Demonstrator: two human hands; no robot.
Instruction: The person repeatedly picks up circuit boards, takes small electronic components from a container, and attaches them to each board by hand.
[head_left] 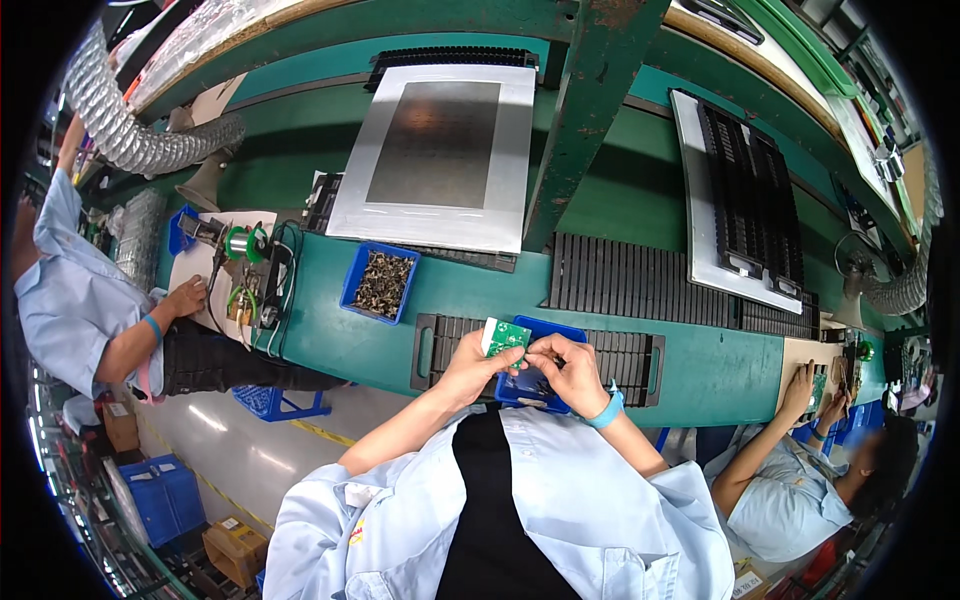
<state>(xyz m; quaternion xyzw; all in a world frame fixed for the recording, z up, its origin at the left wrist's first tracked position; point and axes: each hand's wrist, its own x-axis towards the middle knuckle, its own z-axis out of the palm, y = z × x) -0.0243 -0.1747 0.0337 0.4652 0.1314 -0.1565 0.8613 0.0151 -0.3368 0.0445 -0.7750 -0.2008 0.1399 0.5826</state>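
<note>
My left hand (472,368) grips a small green circuit board (507,338) by its lower edge, thumb across it. A white strip runs along the board's left side. Close against the board's right edge, my right hand (566,372) is closed in a pinch; what sits between its fingertips is too small to make out. Both hands are above a blue bin (548,327), whose contents they mostly hide. Beneath the bin lies a black slotted tray (632,366), showing on both sides of it.
A blue bin (347,292) of small leaded parts stands left on the green bench (440,284). Behind it leans a white-bordered panel (510,170). A green post (590,110) rises ahead. Co-workers sit at left and right; a solder spool (243,243) stands by the left one.
</note>
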